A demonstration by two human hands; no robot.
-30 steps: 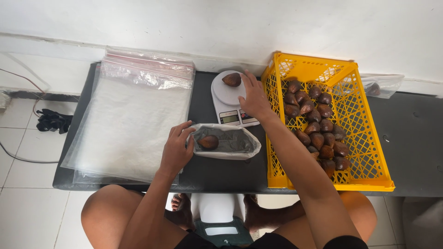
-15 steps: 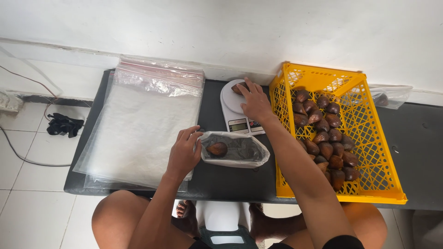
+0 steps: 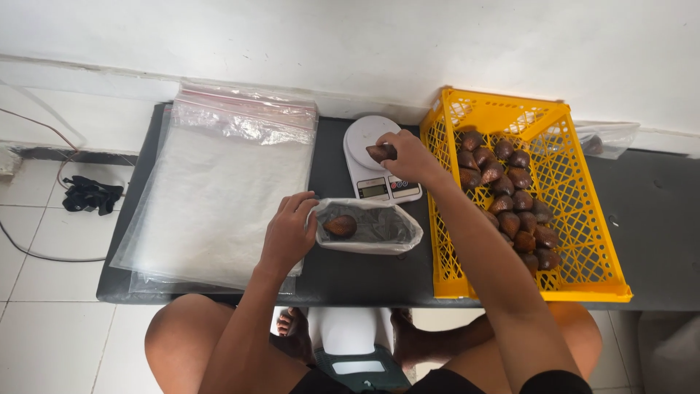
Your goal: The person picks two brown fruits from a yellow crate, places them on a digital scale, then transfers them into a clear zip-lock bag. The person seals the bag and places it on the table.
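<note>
The fingers of the right hand [image 3: 410, 155] are curled around a brown fruit [image 3: 381, 152]. They hold it just above the round white plate of the kitchen scale [image 3: 373, 160]. The scale is the thing to look from here.

The fingers of the left hand [image 3: 289, 232] are bent a little. They pinch the open edge of a small clear bag [image 3: 368, 226]. This bag lies just in front of the scale, closer to the person. One more brown fruit [image 3: 340, 226] sits inside the bag, near the left hand.

To the right of the scale, right up against it, stands a yellow basket [image 3: 576, 241] with holes in its sides. Many brown fruits [image 3: 514, 197] lie in it in a long heap.

To the left of the scale lies a flat pile of big clear bags [image 3: 219, 190] with a pink strip along the top.

All of these things sit on a dark table [image 3: 656, 226]. The white wall [image 3: 350, 44] is behind the scale.
</note>
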